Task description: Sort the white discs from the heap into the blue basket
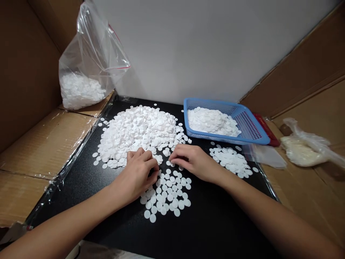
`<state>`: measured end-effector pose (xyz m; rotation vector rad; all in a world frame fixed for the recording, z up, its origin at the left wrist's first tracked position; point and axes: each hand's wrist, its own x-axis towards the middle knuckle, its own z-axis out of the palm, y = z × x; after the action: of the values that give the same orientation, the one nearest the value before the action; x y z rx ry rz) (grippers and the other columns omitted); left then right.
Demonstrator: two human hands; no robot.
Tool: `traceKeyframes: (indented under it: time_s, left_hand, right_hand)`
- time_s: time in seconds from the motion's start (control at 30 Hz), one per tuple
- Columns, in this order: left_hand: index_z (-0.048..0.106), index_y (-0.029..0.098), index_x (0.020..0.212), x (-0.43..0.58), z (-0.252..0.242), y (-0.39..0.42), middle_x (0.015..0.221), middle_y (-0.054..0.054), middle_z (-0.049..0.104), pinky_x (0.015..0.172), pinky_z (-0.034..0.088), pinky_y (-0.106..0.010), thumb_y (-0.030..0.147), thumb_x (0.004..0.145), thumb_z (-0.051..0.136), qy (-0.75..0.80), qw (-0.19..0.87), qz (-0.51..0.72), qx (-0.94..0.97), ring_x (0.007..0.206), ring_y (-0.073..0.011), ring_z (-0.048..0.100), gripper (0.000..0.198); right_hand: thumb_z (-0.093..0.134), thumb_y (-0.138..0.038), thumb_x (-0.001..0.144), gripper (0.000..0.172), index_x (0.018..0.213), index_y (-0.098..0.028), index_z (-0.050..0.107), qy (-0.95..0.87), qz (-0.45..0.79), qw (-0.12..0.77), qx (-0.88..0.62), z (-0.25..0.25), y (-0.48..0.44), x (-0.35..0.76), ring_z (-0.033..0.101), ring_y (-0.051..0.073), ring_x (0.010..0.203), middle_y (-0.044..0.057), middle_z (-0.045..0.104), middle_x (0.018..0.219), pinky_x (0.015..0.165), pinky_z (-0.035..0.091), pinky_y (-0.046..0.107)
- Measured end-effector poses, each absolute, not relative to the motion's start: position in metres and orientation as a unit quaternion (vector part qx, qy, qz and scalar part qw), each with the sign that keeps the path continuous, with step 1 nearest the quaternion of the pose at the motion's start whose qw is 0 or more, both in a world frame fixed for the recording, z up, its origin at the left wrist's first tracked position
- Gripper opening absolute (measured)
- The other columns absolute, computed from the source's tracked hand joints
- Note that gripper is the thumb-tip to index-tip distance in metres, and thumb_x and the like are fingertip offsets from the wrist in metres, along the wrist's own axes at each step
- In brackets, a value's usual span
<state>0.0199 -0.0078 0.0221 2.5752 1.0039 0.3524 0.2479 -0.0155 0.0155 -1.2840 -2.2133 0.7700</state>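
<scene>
Small white discs lie on a black tabletop (pixel 212 219). A large heap of discs (pixel 134 129) rises at the back left, and a flat spread of discs (pixel 168 192) lies nearer. My left hand (pixel 141 172) is at the front edge of the heap, fingers curled down; whatever its fingertips hold is hidden. My right hand (pixel 192 160) is just right of it, thumb and fingers bent together over a few loose discs, and I cannot make out whether one is pinched. A smaller patch of discs (pixel 231 162) lies to the right of my right hand.
A blue basket (pixel 226 138) of discs stands at the back right, a red object (pixel 266 129) beside it. A clear bag (pixel 83 79) with discs sits back left, another knotted bag (pixel 303 147) far right. Cardboard (pixel 48 133) flanks the table; a pale wall (pixel 175 46) closes the back.
</scene>
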Motion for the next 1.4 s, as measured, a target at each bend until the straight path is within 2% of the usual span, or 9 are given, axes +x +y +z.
traceKeyframes:
  time_s: [0.1, 0.23, 0.47, 0.63, 0.8, 0.97, 1.1, 1.2, 1.4]
  left_hand:
    - [0.058, 0.017, 0.083, 0.018, 0.018, -0.006, 0.082, -0.001, 0.057, 0.071, 0.026, -0.034, 0.007, 0.086, 0.054, 0.362, 0.173, 0.133, 0.906, 0.082, -0.0197, 0.044, 0.012]
    - [0.060, 0.018, 0.089, 0.013, 0.016, 0.000, 0.085, -0.001, 0.058, 0.073, 0.027, -0.034, 0.004, 0.087, 0.053, 0.371, 0.162, 0.150, 0.902, 0.084, -0.0201, 0.045, 0.016]
    - [0.063, 0.017, 0.097, 0.006, 0.026, -0.005, 0.093, -0.005, 0.062, 0.076, 0.042, -0.034, 0.010, 0.095, 0.050, 0.315, 0.170, 0.167, 0.919, 0.088, -0.0205, 0.050, 0.015]
    - [0.058, 0.012, 0.118, 0.008, 0.011, -0.035, 0.120, -0.013, 0.064, 0.091, 0.049, -0.043, 0.017, 0.100, 0.043, 0.233, 0.128, 0.161, 0.951, 0.110, -0.0265, 0.057, 0.024]
    - [0.056, 0.013, 0.123, 0.006, 0.006, -0.053, 0.126, -0.013, 0.063, 0.098, 0.052, -0.046, 0.023, 0.100, 0.048, 0.234, 0.138, 0.158, 0.949, 0.119, -0.0275, 0.058, 0.027]
    - [0.050, 0.017, 0.134, -0.006, 0.008, -0.063, 0.140, -0.015, 0.054, 0.104, 0.052, -0.045, 0.027, 0.098, 0.051, 0.273, 0.190, 0.150, 0.931, 0.130, -0.0275, 0.052, 0.037]
    - [0.038, 0.019, 0.145, -0.010, 0.001, -0.070, 0.151, -0.017, 0.041, 0.108, 0.047, -0.050, 0.036, 0.092, 0.062, 0.280, 0.201, 0.136, 0.929, 0.140, -0.0322, 0.041, 0.061]
    - [0.033, 0.020, 0.147, -0.009, -0.001, -0.072, 0.152, -0.018, 0.040, 0.109, 0.045, -0.053, 0.040, 0.088, 0.066, 0.273, 0.201, 0.121, 0.933, 0.142, -0.0335, 0.037, 0.071]
    - [0.041, 0.018, 0.140, -0.011, 0.009, -0.072, 0.138, -0.015, 0.052, 0.106, 0.046, -0.047, 0.031, 0.092, 0.062, 0.257, 0.248, 0.135, 0.924, 0.131, -0.0297, 0.047, 0.054]
  right_hand:
    - [0.058, -0.018, 0.092, 0.009, 0.086, -0.021, 0.064, -0.771, 0.250, 0.280, -0.514, 0.012, -0.012, 0.246, 0.062, 0.017, 0.078, 0.003, 0.066, 0.086, 0.069, 0.049, 0.030]
    - [0.063, -0.022, 0.090, 0.003, 0.087, -0.020, 0.064, -0.760, 0.226, 0.273, -0.545, 0.001, -0.011, 0.240, 0.058, 0.016, 0.069, 0.003, 0.062, 0.083, 0.062, 0.046, 0.029]
    - [0.068, -0.019, 0.086, 0.015, 0.075, -0.020, 0.058, -0.753, 0.256, 0.267, -0.543, 0.004, -0.013, 0.240, 0.052, 0.013, 0.063, 0.000, 0.060, 0.078, 0.057, 0.042, 0.026]
    - [0.064, -0.016, 0.088, 0.010, 0.079, -0.020, 0.065, -0.793, 0.306, 0.201, -0.487, 0.015, -0.015, 0.250, 0.061, 0.015, 0.075, 0.002, 0.065, 0.084, 0.066, 0.047, 0.027]
    - [0.051, -0.013, 0.094, 0.020, 0.092, -0.021, 0.069, -0.772, 0.285, 0.234, -0.517, 0.017, -0.016, 0.255, 0.065, 0.019, 0.085, 0.005, 0.069, 0.092, 0.076, 0.051, 0.031]
    - [0.046, -0.014, 0.096, 0.024, 0.100, -0.019, 0.069, -0.777, 0.260, 0.276, -0.502, 0.003, -0.035, 0.240, 0.062, 0.021, 0.087, 0.008, 0.062, 0.093, 0.078, 0.053, 0.035]
    - [0.044, -0.012, 0.097, 0.025, 0.101, -0.020, 0.068, -0.772, 0.254, 0.326, -0.483, -0.010, -0.060, 0.228, 0.059, 0.020, 0.087, 0.008, 0.058, 0.092, 0.075, 0.054, 0.034]
    - [0.043, -0.010, 0.097, 0.026, 0.101, -0.021, 0.067, -0.769, 0.269, 0.333, -0.474, -0.012, -0.075, 0.223, 0.059, 0.019, 0.086, 0.007, 0.058, 0.092, 0.074, 0.053, 0.032]
    - [0.049, -0.015, 0.097, 0.015, 0.096, -0.020, 0.063, -0.776, 0.266, 0.311, -0.480, 0.000, -0.067, 0.222, 0.061, 0.019, 0.085, 0.006, 0.060, 0.090, 0.075, 0.053, 0.031]
